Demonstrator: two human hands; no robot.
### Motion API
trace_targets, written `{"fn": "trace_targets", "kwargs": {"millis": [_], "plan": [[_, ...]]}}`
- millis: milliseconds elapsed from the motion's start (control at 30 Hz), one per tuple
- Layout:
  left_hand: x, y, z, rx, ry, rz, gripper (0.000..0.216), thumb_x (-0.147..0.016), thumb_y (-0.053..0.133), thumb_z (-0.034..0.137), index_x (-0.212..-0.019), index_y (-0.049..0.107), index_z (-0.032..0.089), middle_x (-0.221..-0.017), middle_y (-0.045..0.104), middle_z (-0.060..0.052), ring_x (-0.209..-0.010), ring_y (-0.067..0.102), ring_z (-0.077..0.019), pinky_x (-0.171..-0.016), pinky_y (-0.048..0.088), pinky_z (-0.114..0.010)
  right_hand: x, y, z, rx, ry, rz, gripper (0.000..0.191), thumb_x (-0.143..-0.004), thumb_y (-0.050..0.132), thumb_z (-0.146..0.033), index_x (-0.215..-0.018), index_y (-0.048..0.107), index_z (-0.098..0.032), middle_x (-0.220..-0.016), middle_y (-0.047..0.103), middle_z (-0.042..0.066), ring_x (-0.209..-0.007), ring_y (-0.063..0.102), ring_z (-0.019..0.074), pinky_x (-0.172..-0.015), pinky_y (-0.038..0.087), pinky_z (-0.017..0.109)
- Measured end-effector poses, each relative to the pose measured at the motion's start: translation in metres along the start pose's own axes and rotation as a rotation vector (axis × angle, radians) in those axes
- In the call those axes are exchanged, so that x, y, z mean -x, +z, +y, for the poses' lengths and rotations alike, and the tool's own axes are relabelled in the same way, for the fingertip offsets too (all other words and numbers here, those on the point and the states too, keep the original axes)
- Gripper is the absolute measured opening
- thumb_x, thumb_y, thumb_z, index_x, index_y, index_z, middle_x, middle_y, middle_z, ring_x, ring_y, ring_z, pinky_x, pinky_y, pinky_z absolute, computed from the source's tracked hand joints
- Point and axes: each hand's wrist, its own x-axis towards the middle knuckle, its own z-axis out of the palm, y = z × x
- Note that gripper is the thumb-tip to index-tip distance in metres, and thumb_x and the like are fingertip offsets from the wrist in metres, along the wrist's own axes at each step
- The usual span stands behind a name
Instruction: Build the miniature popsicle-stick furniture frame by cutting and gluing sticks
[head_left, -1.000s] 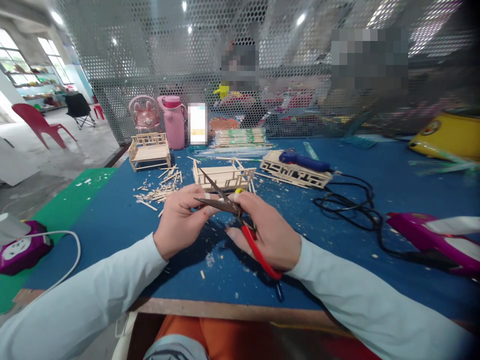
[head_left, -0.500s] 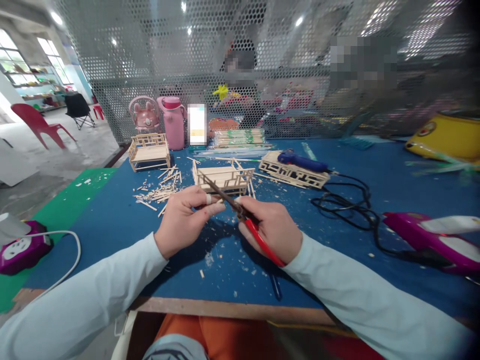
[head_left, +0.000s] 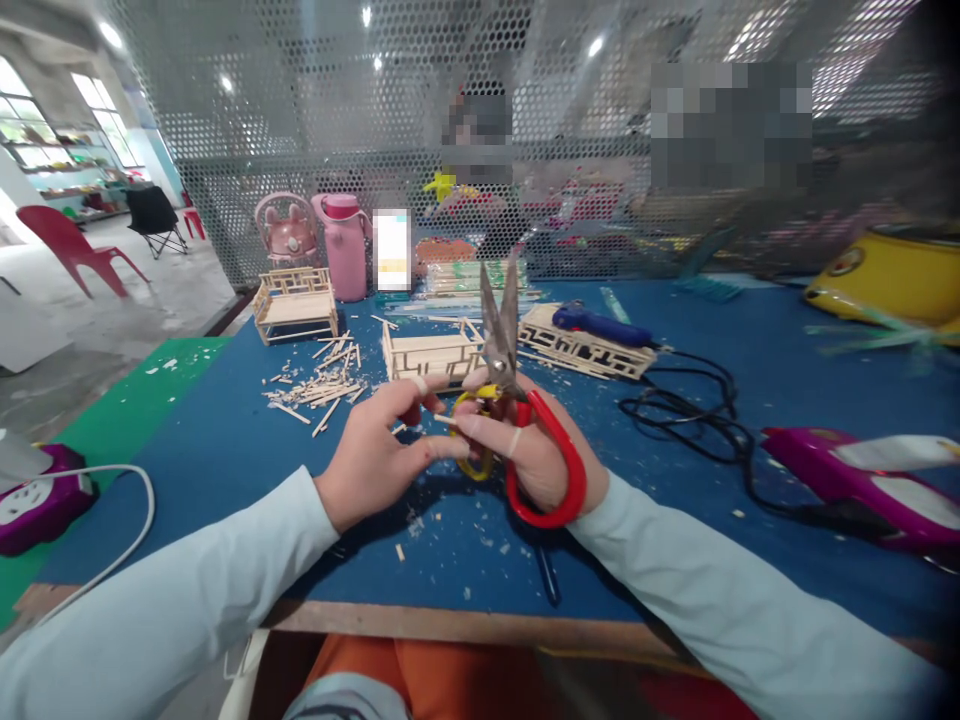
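Lying at the far left is a purple power strip (head_left: 71, 490), beside the blue table (head_left: 225, 440), where a little wooden bench (head_left: 296, 308) stands behind a pile of loose sticks (head_left: 330, 385), with a pink bottle (head_left: 346, 260) just to its right. Nearer the middle, the left hand (head_left: 382, 450) is held above the table, its thumb and forefinger parted around the free end of a short stick (head_left: 445, 419); whether either fingertip touches it, I cannot tell. The stick is in front of a second wooden bench (head_left: 420, 362), and its other end seems to be pinched by the fingertips of the right hand (head_left: 536, 465). That hand also has its fingers hooked through the scissors (head_left: 501, 345), whose blades point up and away, slightly apart and well clear of the stick. The step in hand looks like adjusting the hold on this one stick, with the scissors parked in the hand rather than cutting. I judge that the next move calls for a firm pinch on the stick, with the blades held away from the left fingers. Further right, a blue glue gun (head_left: 600, 326) rests on a third wooden bench (head_left: 622, 358), its black cord (head_left: 694, 440) looping loosely towards another purple block (head_left: 817, 455).
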Motion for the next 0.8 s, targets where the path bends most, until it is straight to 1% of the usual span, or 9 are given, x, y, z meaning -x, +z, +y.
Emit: {"fn": "trace_targets", "kwargs": {"millis": [100,133,200,233,333,433,567,700,800], "plan": [[0.001,0.003,-0.001,0.199,-0.025,-0.047,0.019,-0.077,0.068,0.033,-0.090,0.073,0.020,-0.087,0.070,-0.006,-0.078,0.061,-0.0146,-0.073,0.047,-0.026,-0.001,0.002,0.005,-0.090,0.014,0.014,0.038,-0.067,0.068,-0.037,-0.094,0.046,-0.024,-0.070,0.053,-0.005,-0.054,0.052,0.0107,-0.047,0.043,0.025],[0.001,0.004,0.000,0.256,-0.039,-0.049,0.016,-0.079,0.065,0.031,-0.086,0.073,0.019,-0.087,0.070,-0.006,-0.081,0.061,-0.0150,-0.076,0.048,-0.026,-0.001,0.002,0.004,-0.080,0.012,0.014,0.039,-0.066,0.069,-0.038,-0.094,0.046,-0.024,-0.069,0.052,-0.005,-0.053,0.051,0.0107,-0.046,0.043,0.025],[0.001,0.005,0.002,0.329,-0.089,-0.045,0.016,-0.082,0.062,0.031,-0.082,0.072,0.018,-0.087,0.070,-0.006,-0.084,0.061,-0.0153,-0.080,0.047,-0.027,0.000,0.003,0.000,-0.008,-0.012,0.025,0.038,-0.066,0.070,-0.038,-0.092,0.047,-0.024,-0.067,0.051,-0.005,-0.054,0.051,0.0110,-0.049,0.044,0.026],[0.001,0.005,0.003,0.359,-0.128,-0.041,0.018,-0.082,0.061,0.031,-0.082,0.071,0.017,-0.086,0.069,-0.006,-0.082,0.060,-0.0149,-0.079,0.047,-0.027,0.001,0.003,-0.003,0.049,-0.036,0.029,0.036,-0.066,0.070,-0.039,-0.090,0.048,-0.023,-0.067,0.052,-0.005,-0.055,0.051,0.0115,-0.052,0.045,0.027],[-0.002,0.003,0.007,0.444,-0.272,-0.021,0.021,-0.084,0.057,0.035,-0.083,0.065,0.015,-0.079,0.065,-0.003,-0.069,0.056,-0.0112,-0.067,0.046,-0.024,0.003,0.000,-0.012,0.230,-0.114,-0.001,0.030,-0.072,0.065,-0.043,-0.086,0.050,-0.022,-0.072,0.056,-0.002,-0.063,0.054,0.0135,-0.061,0.046,0.029],[-0.006,-0.001,0.007,0.423,-0.336,-0.016,0.021,-0.083,0.058,0.035,-0.087,0.063,0.014,-0.068,0.057,0.001,-0.059,0.048,-0.0084,-0.058,0.040,-0.021,0.003,-0.005,-0.015,0.376,-0.175,-0.086,0.034,-0.076,0.061,-0.050,-0.091,0.052,-0.021,-0.077,0.060,0.001,-0.066,0.055,0.0151,-0.061,0.046,0.029],[-0.010,-0.009,0.006,0.302,-0.270,-0.023,0.026,-0.083,0.057,0.037,-0.075,0.064,0.014,-0.059,0.049,0.003,-0.057,0.041,-0.0086,-0.057,0.036,-0.021,0.002,-0.013,-0.012,0.547,-0.211,-0.160,0.047,-0.075,0.058,-0.058,-0.099,0.055,-0.018,-0.076,0.062,0.003,-0.072,0.057,0.0187,-0.063,0.046,0.030],[-0.011,-0.012,0.005,0.268,-0.269,-0.055,0.026,-0.081,0.059,0.038,-0.072,0.067,0.014,-0.060,0.054,0.002,-0.057,0.041,-0.0085,-0.055,0.035,-0.022,0.001,-0.015,-0.010,0.588,-0.224,-0.251,0.057,-0.075,0.056,-0.063,-0.106,0.055,-0.016,-0.083,0.064,0.004,-0.073,0.058,0.0189,-0.067,0.047,0.031],[-0.012,-0.013,0.005,0.267,-0.287,-0.073,0.024,-0.077,0.063,0.037,-0.072,0.069,0.015,-0.062,0.059,0.001,-0.056,0.043,-0.0085,-0.053,0.035,-0.021,0.001,-0.016,-0.010,0.589,-0.231,-0.277,0.058,-0.075,0.054,-0.065,-0.108,0.055,-0.017,-0.078,0.063,0.003,-0.070,0.057,0.0180,-0.064,0.046,0.030]]}}
